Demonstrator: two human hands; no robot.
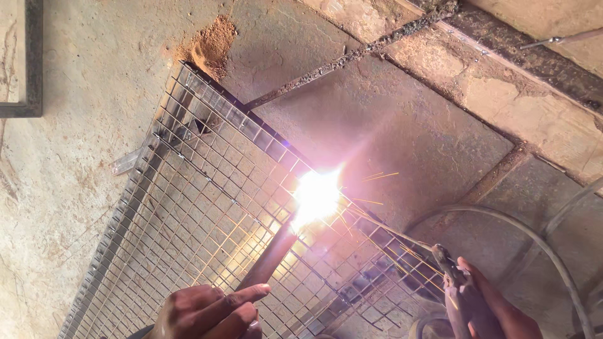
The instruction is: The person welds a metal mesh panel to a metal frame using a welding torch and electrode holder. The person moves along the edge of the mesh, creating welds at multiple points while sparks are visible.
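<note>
A wire mesh panel (207, 207) in a metal frame lies on the concrete floor. A bright welding arc (317, 196) burns on its right frame edge and throws sparks to the right. My right hand (496, 307) at the bottom right grips an electrode holder (455, 292), and its thin rod reaches up-left to the arc. My left hand (210, 311) at the bottom centre grips a dark metal bar (270, 257) that points up to the arc.
A welding cable (534, 238) loops over the floor at the right. A pile of reddish sand (213, 41) lies beyond the panel's far corner. A dark metal frame (31, 75) lies at the top left. Raised floor joints cross the top right.
</note>
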